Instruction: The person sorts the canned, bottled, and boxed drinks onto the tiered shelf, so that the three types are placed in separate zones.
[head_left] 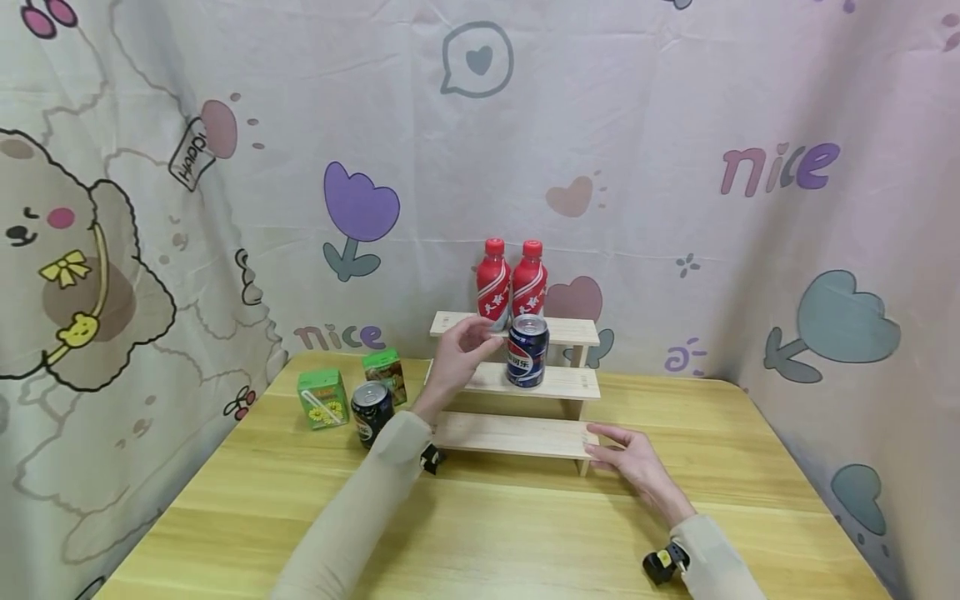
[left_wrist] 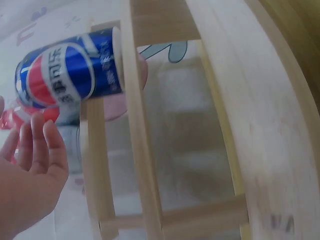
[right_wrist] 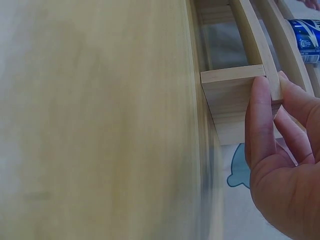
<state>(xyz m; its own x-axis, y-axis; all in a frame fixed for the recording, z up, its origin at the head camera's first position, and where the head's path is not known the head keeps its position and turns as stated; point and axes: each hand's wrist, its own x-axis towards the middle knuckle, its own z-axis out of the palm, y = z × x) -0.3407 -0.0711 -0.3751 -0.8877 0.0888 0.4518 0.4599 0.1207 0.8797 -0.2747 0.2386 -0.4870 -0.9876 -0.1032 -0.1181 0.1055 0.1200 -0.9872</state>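
Observation:
A blue Pepsi can [head_left: 528, 352] stands upright on the middle tier of a three-tier wooden shelf [head_left: 517, 435]. Just left of it is my left hand [head_left: 459, 360], its fingers loosely bent with nothing in them; in the left wrist view a gap shows between the fingers and the can [left_wrist: 70, 70]. My right hand [head_left: 633, 460] pinches the right end of the lowest tier, thumb on one face and fingers on the other, as the right wrist view shows. Two red bottles [head_left: 492, 283] stand side by side on the top tier, behind the can.
Left of the shelf, a dark can [head_left: 372, 412] stands on the wooden table [head_left: 510, 542], partly behind my left sleeve. Near it are a green drink carton [head_left: 323, 400] with a straw and a green-and-brown carton [head_left: 386, 375]. A printed curtain [head_left: 637, 108] hangs behind the table.

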